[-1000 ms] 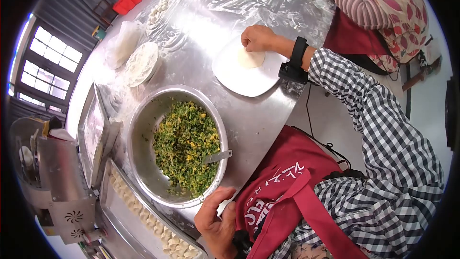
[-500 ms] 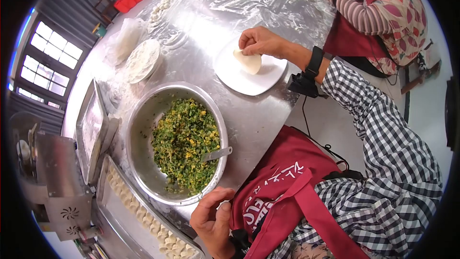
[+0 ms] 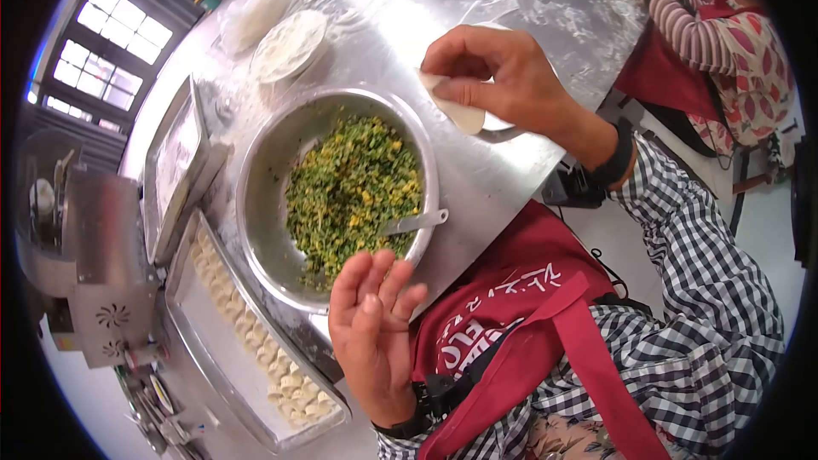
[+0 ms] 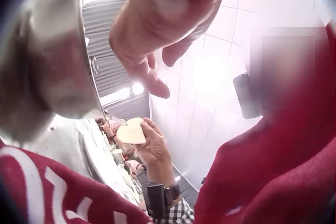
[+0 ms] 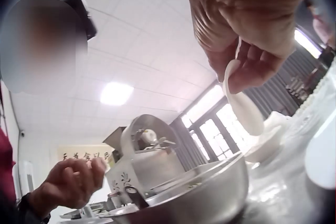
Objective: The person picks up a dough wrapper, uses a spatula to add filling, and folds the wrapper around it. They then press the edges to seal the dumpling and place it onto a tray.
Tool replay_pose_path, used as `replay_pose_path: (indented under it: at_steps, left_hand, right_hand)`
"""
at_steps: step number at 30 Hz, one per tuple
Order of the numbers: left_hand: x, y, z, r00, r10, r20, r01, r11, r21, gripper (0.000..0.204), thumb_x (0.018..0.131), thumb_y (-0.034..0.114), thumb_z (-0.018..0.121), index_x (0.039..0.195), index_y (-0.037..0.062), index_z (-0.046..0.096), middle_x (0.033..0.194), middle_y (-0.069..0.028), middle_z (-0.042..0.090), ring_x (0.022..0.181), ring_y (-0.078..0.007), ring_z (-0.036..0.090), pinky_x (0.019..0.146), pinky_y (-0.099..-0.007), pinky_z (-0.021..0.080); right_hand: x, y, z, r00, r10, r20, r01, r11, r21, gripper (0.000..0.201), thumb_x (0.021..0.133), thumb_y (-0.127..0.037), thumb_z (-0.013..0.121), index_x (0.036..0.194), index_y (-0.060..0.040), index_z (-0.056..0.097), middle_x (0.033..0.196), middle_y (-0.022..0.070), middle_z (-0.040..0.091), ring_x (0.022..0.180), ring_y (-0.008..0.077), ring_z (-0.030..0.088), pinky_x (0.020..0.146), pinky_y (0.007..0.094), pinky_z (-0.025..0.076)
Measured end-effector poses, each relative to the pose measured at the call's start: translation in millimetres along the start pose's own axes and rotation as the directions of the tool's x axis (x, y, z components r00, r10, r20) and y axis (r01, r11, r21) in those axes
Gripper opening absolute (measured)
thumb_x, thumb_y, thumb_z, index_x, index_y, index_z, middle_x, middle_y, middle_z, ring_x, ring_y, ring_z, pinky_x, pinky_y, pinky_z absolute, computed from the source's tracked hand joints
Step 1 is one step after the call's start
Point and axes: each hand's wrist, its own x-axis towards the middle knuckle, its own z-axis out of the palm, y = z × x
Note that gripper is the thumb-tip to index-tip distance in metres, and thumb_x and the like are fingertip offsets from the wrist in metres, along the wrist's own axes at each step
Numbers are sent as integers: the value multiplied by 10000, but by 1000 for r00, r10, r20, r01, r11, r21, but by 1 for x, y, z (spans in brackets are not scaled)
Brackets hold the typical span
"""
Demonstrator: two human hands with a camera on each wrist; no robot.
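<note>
Between thumb and fingers my right hand (image 3: 520, 77) pinches a thin round dough wrapper (image 3: 460, 113). It hangs from the fingertips, raised above the steel table, and shows as a pale disc in both wrist views. The white plate (image 3: 501, 129) lies mostly hidden behind this hand. My left hand (image 3: 371, 336) is held palm up with loosely bent fingers and nothing in it, at the near rim of a big steel bowl (image 3: 260, 243). Chopped green and yellow filling (image 3: 349, 196) lies in the bowl, with a metal utensil handle (image 3: 417, 222) leaning over its right rim.
Left of the bowl, a long tray (image 3: 213, 358) carries rows of shaped dumplings (image 3: 256, 336). A bowl of flour (image 3: 290, 47) and a flour-dusted tray (image 3: 175, 153) stand farther back. A steel machine (image 3: 106, 238) is at far left. Another person (image 3: 707, 43) works at upper right.
My right hand has lifted the wrapper off the plate and brought it nearer, toward the bowl. My left hand has risen and its fingers have spread. The head view has shifted.
</note>
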Motion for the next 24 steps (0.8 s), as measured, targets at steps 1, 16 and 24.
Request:
replay_pose_path:
  at_steps: [1,16,24]
  left_hand:
    - [3,0,6,999,-25,-34,21,993,-114,432,889,127,491,1273,-24,363,1248,-207,458,1123,-301,499,862,-411,484]
    - [9,-2,-8,984,-11,-177,-50,940,-338,447,879,86,505,1281,-28,347,1262,-151,462,1164,-260,465,993,-417,388]
    - [-10,4,-26,892,114,-438,-186,975,-125,445,775,-7,618,1180,-5,433,1073,-118,559,972,-232,566,880,-386,468]
  right_hand:
    - [-2,-14,12,991,-119,65,127,984,-126,160,764,-33,642,919,-19,606,838,56,618,753,130,596,673,234,485]
    - [-33,-4,30,763,-132,633,439,824,-358,217,645,-107,701,820,-64,580,822,65,577,715,250,585,603,350,475]
    - [-17,6,64,815,-228,533,296,954,-46,84,688,-41,639,752,-51,585,708,66,550,627,250,562,556,338,439]
